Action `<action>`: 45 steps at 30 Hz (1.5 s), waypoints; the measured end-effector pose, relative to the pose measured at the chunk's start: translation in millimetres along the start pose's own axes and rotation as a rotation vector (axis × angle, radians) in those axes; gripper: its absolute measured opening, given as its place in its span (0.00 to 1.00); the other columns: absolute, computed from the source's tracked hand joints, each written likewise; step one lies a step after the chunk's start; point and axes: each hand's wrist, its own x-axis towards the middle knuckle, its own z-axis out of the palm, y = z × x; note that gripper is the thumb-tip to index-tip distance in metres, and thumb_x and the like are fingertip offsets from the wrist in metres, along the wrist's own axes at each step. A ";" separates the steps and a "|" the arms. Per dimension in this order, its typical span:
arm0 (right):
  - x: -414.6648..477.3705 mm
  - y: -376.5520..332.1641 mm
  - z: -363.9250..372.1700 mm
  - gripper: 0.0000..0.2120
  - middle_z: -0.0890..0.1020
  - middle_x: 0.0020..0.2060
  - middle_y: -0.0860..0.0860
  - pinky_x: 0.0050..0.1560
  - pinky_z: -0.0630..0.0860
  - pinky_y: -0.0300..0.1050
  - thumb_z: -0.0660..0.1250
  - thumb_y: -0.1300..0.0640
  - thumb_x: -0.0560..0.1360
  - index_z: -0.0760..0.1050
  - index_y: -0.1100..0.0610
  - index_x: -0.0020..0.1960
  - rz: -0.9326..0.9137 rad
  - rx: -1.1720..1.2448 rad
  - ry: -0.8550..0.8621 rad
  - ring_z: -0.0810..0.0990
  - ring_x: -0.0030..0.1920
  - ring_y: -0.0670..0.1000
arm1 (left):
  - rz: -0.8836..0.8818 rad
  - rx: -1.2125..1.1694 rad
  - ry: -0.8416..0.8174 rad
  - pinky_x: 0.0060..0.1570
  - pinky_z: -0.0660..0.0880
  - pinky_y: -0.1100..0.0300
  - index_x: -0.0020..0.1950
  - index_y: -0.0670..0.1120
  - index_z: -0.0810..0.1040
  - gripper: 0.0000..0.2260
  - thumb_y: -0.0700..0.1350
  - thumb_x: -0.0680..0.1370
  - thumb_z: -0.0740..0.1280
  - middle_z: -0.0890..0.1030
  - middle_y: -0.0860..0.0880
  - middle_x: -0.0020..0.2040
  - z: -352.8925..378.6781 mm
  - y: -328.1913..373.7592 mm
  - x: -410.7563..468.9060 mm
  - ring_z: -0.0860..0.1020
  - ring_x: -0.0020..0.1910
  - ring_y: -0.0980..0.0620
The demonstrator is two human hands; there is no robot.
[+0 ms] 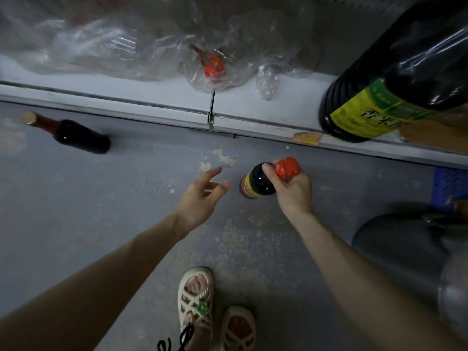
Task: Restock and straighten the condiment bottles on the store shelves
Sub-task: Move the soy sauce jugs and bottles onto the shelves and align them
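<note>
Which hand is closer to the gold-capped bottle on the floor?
Left. The left hand hangs open to the right of the gold-capped bottle; the right hand is farther right, gripping a red-capped bottle.

The scene is dim and flat, with a cool grey cast and no hard shadows on the floor [101, 198]. Light seems to come from above: soft white streaks glare on the large dark bottle [405, 72] at upper right and on the crumpled plastic wrap [101, 41], which reads hazy and low in contrast. A faint glint sits on the small bottle [258, 181] (its red cap looks slightly smeared). Wide-angle distortion bows the shelf edge [152, 102] and stretches the lower corners — detail there goes soft and murky.
</note>
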 end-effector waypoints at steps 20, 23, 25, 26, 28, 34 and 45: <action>-238.6 -421.8 -217.6 0.24 0.69 0.19 0.44 0.33 0.69 0.43 0.72 0.43 0.71 0.67 0.55 0.24 -0.633 -0.148 -0.092 0.69 0.25 0.43 | 0.484 -0.073 0.014 0.61 0.70 0.59 0.76 0.52 0.62 0.42 0.49 0.67 0.79 0.72 0.53 0.66 -52.4 299.7 -332.8 0.72 0.64 0.56; -300.0 -513.0 -256.4 0.23 0.71 0.22 0.45 0.33 0.68 0.41 0.72 0.43 0.71 0.70 0.55 0.27 -0.778 -0.148 -0.112 0.70 0.26 0.43 | 0.618 -0.052 -0.008 0.60 0.74 0.59 0.73 0.53 0.66 0.40 0.45 0.65 0.81 0.77 0.53 0.64 -74.3 363.1 -406.0 0.76 0.60 0.58; -342.2 -568.1 -278.5 0.21 0.74 0.26 0.48 0.36 0.70 0.45 0.71 0.43 0.72 0.71 0.55 0.28 -0.869 -0.138 -0.130 0.72 0.30 0.48 | 0.693 -0.022 0.003 0.55 0.75 0.62 0.68 0.55 0.69 0.34 0.43 0.66 0.80 0.79 0.54 0.61 -90.3 400.9 -455.3 0.77 0.59 0.58; -363.6 -595.8 -289.4 0.21 0.76 0.27 0.50 0.37 0.72 0.47 0.71 0.43 0.72 0.72 0.56 0.29 -0.924 -0.119 -0.137 0.74 0.31 0.50 | 0.737 -0.019 0.022 0.53 0.75 0.62 0.66 0.56 0.70 0.32 0.42 0.66 0.79 0.80 0.54 0.59 -98.9 421.1 -480.5 0.78 0.57 0.59; -412.7 -647.7 -312.8 0.22 0.81 0.32 0.58 0.40 0.76 0.52 0.71 0.44 0.73 0.77 0.63 0.34 -1.033 -0.089 -0.149 0.78 0.33 0.54 | 0.804 -0.006 0.068 0.50 0.76 0.61 0.64 0.54 0.72 0.29 0.42 0.67 0.78 0.82 0.54 0.56 -118.9 458.6 -538.2 0.80 0.54 0.58; -523.3 -750.6 -345.4 0.32 0.77 0.30 0.57 0.40 0.74 0.51 0.68 0.35 0.69 0.75 0.68 0.37 -1.323 -0.060 -0.145 0.74 0.32 0.50 | 0.984 0.065 0.235 0.53 0.77 0.56 0.58 0.52 0.77 0.28 0.49 0.61 0.82 0.84 0.52 0.51 -167.9 524.1 -666.9 0.82 0.53 0.54; -641.9 -858.8 -294.9 0.19 0.80 0.34 0.56 0.41 0.74 0.44 0.69 0.46 0.75 0.76 0.61 0.37 -1.549 -0.005 -0.367 0.77 0.33 0.48 | 1.126 0.056 0.530 0.52 0.77 0.54 0.55 0.48 0.80 0.20 0.40 0.65 0.79 0.85 0.50 0.48 -277.7 542.4 -791.0 0.83 0.49 0.53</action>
